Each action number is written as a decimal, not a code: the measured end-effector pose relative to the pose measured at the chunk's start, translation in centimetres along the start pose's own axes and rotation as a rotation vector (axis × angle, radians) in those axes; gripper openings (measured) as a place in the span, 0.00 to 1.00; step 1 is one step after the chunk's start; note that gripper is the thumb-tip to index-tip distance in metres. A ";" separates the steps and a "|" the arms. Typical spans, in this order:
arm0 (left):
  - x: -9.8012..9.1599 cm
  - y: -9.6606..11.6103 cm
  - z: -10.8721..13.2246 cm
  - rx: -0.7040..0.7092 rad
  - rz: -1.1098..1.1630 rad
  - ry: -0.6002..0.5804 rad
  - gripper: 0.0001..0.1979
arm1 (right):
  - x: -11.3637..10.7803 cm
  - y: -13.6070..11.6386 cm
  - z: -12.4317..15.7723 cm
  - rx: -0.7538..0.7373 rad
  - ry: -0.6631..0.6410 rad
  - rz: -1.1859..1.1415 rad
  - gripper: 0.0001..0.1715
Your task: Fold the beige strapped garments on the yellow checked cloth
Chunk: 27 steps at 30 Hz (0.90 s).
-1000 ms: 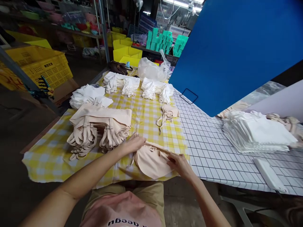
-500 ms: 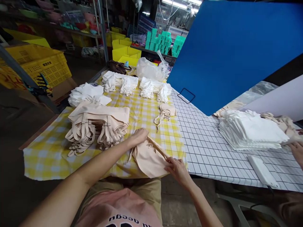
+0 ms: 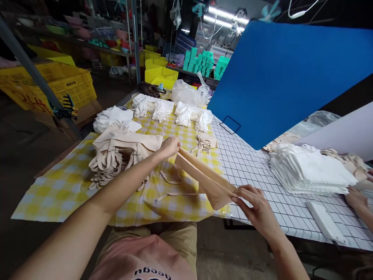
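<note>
Fingers: your left hand (image 3: 169, 147) and right hand (image 3: 256, 206) each pinch an end of the beige garment (image 3: 204, 179).
Garment: stretched mid-frame, lifted above the yellow checked counter (image 3: 58, 186).
Beside: beige stack (image 3: 122, 153), centre left.

At six o'clock, at the bottom edge, the person's pink shirt (image 3: 148, 260) carries dark block lettering, seen upside down and cut off by the frame; it reads roughly "decgu", though the letters are not certain. At ten o'clock, the yellow crate (image 3: 76, 86) bears a small dark printed mark on its side, too small to read. Nothing else is legible.
</note>
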<state>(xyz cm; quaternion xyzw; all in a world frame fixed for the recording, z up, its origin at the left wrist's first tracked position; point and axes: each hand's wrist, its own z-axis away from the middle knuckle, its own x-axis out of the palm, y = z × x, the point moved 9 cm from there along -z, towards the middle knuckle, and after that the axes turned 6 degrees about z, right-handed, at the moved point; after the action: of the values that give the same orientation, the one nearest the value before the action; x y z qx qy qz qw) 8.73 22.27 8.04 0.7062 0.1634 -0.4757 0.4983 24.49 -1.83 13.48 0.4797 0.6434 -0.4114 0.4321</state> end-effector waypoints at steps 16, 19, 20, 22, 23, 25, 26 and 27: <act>-8.0 6.5 6.0 0.386 0.782 -0.471 0.22 | -10.7 2.7 -2.6 0.252 0.280 -0.020 0.23; -8.6 6.6 6.9 0.474 0.887 -0.447 0.24 | -10.6 3.5 -3.0 0.286 0.282 -0.069 0.23; -8.8 6.6 7.0 0.498 0.926 -0.427 0.23 | -10.4 3.8 -3.1 0.298 0.272 -0.088 0.23; -8.8 6.4 7.1 0.523 0.979 -0.391 0.21 | -10.1 4.3 -3.4 0.319 0.253 -0.121 0.22; -8.7 6.3 7.1 0.521 0.980 -0.375 0.19 | -9.9 4.5 -3.5 0.325 0.241 -0.136 0.22; -8.3 6.1 7.1 0.501 0.927 -0.362 0.17 | -9.7 4.5 -3.8 0.325 0.217 -0.161 0.22; -8.1 5.9 7.0 0.485 0.888 -0.362 0.16 | -9.6 4.5 -3.9 0.324 0.205 -0.167 0.21; -7.9 5.8 7.0 0.470 0.850 -0.366 0.15 | -9.5 4.4 -3.9 0.324 0.194 -0.169 0.21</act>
<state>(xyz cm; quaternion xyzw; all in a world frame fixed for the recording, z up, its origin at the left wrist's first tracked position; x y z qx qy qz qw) 5.35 15.58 17.47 0.7084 -0.3390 -0.3707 0.4959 29.75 0.30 23.11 0.5246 0.6453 -0.4962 0.2493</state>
